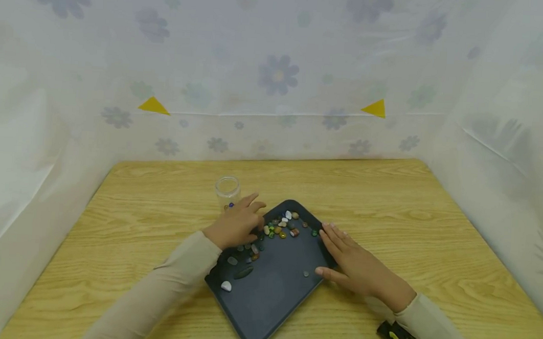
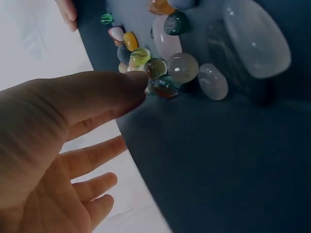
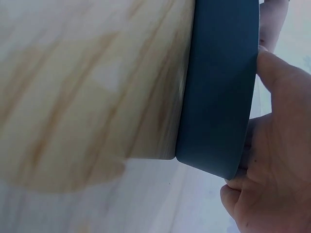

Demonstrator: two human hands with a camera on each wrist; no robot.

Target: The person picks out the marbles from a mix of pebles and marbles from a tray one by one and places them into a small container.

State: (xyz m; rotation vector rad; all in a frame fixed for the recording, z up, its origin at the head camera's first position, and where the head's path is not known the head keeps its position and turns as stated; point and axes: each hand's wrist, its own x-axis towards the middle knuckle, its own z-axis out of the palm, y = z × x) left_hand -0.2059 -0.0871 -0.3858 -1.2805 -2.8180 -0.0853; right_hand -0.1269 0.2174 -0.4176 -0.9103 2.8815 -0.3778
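Note:
A dark rectangular tray [image 1: 274, 292] lies at an angle on the table, with polished stones and glass marbles mostly along its left and far sides. My left hand [image 1: 236, 224] reaches over the left rim. In the left wrist view its thumb [image 2: 112, 92] and forefinger come close together beside a group of marbles [image 2: 155, 68]; the other fingers stay loosely spread outside the rim. My right hand [image 1: 356, 266] rests against the tray's right side with fingers straight, thumb at the rim. A clear jar [image 1: 228, 190] with a few marbles low inside stands just beyond my left hand.
A wood-grain table [image 1: 433, 249] carries everything. Flower-patterned white cloth [image 1: 278, 37] encloses its back and sides, with yellow triangles [image 1: 154, 105] on it. In the tray, a white stone [image 1: 226, 286] and a long dark stone [image 1: 243, 272] lie toward the near left.

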